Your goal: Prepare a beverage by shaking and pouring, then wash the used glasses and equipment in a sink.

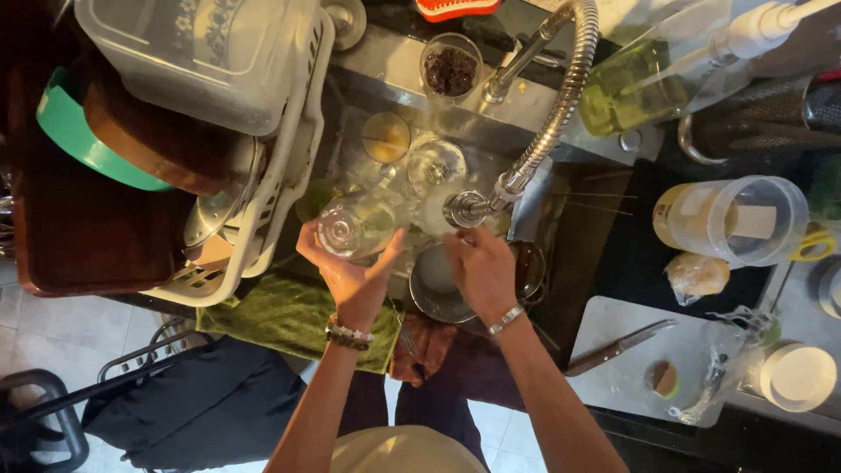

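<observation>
Left hand [350, 276]: fingers wrapped around a clear drinking glass [349, 228], held tilted over the sink [543, 188], mouth turned up toward the camera. Firm hold; thumb on the near side, fingers on the far side.

Right hand [480, 267]: just to the right of the glass, under the spray head of the coiled spring faucet [561, 96]. Fingers curled; whether they pinch anything cannot be told from this view. No water stream can be made out.

The glass looks transparent, smooth-walled and wet, with no visible residue; soap is hard to judge in this light.

Progress, as a judgement: washing is partway through. Below the hands a steel bowl [434, 285] sits in the basin, and beyond the grip stand a wine glass [435, 166] and a tumbler of yellowish liquid [386, 137], apparently unwashed. A glass of dark contents [450, 68] stands on the ledge by the faucet base. To the left of the grip, the white dish rack [289, 166] already carries a plastic container [197, 52], a lid and a green-rimmed dish, so some items seem done.

A green towel [293, 315] lies directly below the left wrist. Well to the right, a knife [618, 348] rests on a cutting board [631, 377].
</observation>
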